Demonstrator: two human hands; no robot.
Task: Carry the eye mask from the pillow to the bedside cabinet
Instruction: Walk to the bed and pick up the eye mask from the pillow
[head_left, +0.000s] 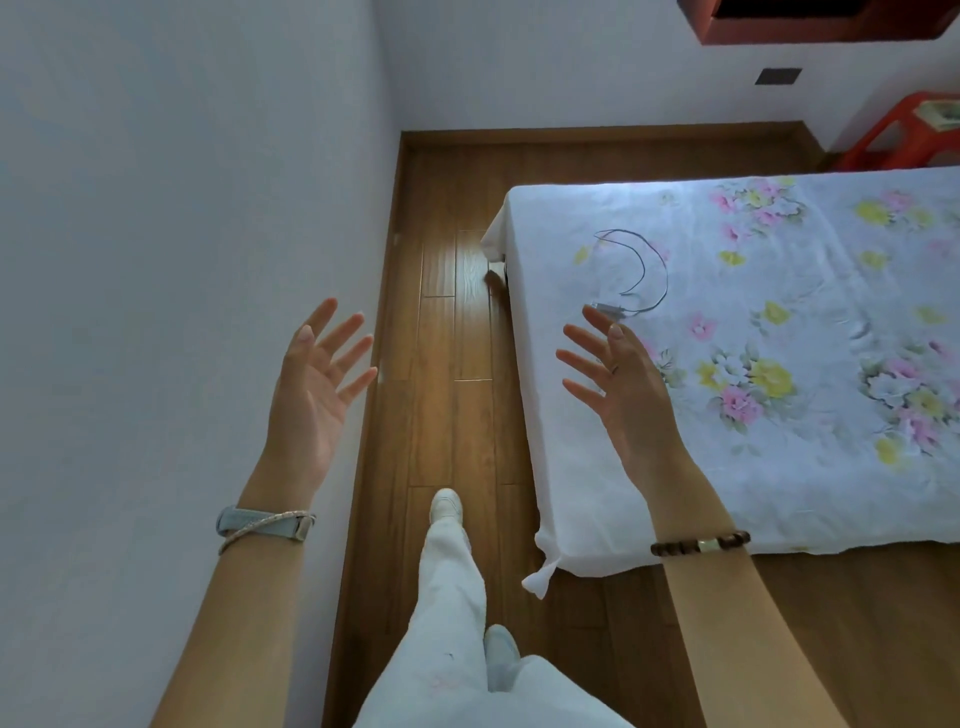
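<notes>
Eye mask out of view; left hand (314, 384) and right hand (618, 384) both raised, fingers spread, holding nothing, beside the floral bed (779, 338) with a cable (641, 275).

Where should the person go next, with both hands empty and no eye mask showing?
Probably a step forward along the wooden floor beside the bed. The left hand and right hand are open and empty; only a cable lies on the sheet.
</notes>
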